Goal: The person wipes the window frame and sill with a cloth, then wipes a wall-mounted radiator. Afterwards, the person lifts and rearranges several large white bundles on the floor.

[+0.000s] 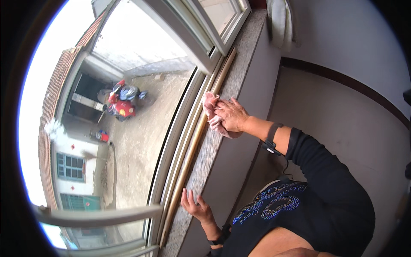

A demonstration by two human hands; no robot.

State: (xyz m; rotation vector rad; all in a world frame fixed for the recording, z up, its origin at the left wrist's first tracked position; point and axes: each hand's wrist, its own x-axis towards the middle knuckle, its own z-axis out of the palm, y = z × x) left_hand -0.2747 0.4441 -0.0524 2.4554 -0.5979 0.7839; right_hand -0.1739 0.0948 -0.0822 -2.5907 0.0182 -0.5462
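My right hand (233, 115) presses a crumpled pink cloth (212, 112) against the window ledge, with its fingers closed over the fabric. The cloth lies across the speckled stone sill (208, 147) and touches the tan strip (188, 159) running beside the window track. Closer to me, my left hand (198, 208) rests at the sill with its fingers spread and nothing in them. Its fingertips reach toward the tan strip.
Beyond the sill, a light window frame (177, 115) stands open onto a yard. One sash (102, 216) swings outward at lower left. A white curtain (281, 23) hangs at the far end. Outside, a red and blue vehicle (124, 103) is parked.
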